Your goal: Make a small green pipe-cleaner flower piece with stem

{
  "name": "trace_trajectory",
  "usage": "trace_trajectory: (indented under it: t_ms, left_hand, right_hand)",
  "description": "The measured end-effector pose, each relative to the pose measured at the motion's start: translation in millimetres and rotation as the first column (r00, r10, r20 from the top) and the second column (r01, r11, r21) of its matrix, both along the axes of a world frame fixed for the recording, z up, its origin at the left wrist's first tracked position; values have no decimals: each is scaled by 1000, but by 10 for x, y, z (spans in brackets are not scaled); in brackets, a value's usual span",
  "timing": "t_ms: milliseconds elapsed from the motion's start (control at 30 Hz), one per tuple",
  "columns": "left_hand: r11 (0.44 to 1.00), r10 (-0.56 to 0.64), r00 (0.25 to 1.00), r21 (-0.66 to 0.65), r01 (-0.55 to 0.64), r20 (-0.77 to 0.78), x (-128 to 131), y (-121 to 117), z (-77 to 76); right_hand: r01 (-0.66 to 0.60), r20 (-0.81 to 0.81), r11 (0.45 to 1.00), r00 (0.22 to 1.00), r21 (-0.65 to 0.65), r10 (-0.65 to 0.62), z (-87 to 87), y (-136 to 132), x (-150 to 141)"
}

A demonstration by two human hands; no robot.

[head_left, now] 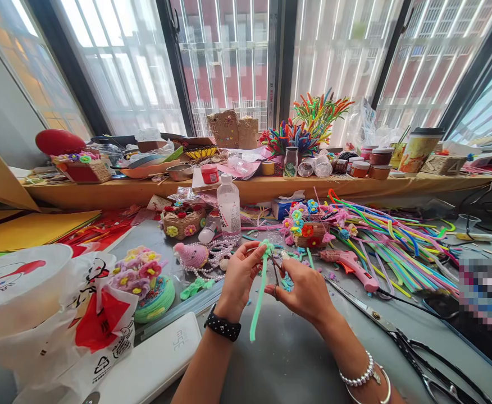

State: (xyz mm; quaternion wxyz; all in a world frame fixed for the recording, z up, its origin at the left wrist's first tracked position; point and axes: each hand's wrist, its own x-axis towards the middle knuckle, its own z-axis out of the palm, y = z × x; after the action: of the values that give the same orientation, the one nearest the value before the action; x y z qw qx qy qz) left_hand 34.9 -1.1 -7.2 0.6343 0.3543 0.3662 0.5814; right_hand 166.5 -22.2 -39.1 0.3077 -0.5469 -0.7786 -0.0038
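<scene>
In front of me, my left hand [246, 268] pinches a mint-green pipe cleaner [258, 306] bunched into a small shape at its upper end. The rest of it hangs straight down between my hands. My right hand [304, 287] grips a small pair of scissors [276, 271], its fingers in the handles. The blades point up at the bunched green part, but whether they touch it I cannot tell. Left of my hands lie a pink crocheted piece [191, 255], a string of pearl beads [218, 261] and loose green pipe-cleaner pieces [196, 287].
A pink glue gun [351, 266] and large black-handled scissors [397, 331] lie at right. Many pipe cleaners [397, 258] spread behind them. A bottle [228, 207] stands beyond my hands. A white power bank [157, 359], a flower-topped pot [155, 300] and a lidded cup [22, 286] are at left.
</scene>
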Motion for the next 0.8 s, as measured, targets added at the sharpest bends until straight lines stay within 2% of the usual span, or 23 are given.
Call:
trace_trajectory:
  t_ms: [267,367,567,800]
  left_hand:
    - [989,92,993,122,-82,-80,18,11,-28]
    - [981,122,987,162,-104,-109,16,29,-61]
    - [978,139,982,175,-115,-130,14,41,-77]
    - [965,167,973,228,-128,-161,12,24,-47]
  right_hand:
    - [22,-12,999,1000,-24,-22,-9,-6,-13]
    - [-5,-34,999,999,-32,4,-6,-5,-18]
    - [-159,-154,977,979,-139,137,3,20,-19]
    - [-390,-358,889,887,-241,292,-29,58,0]
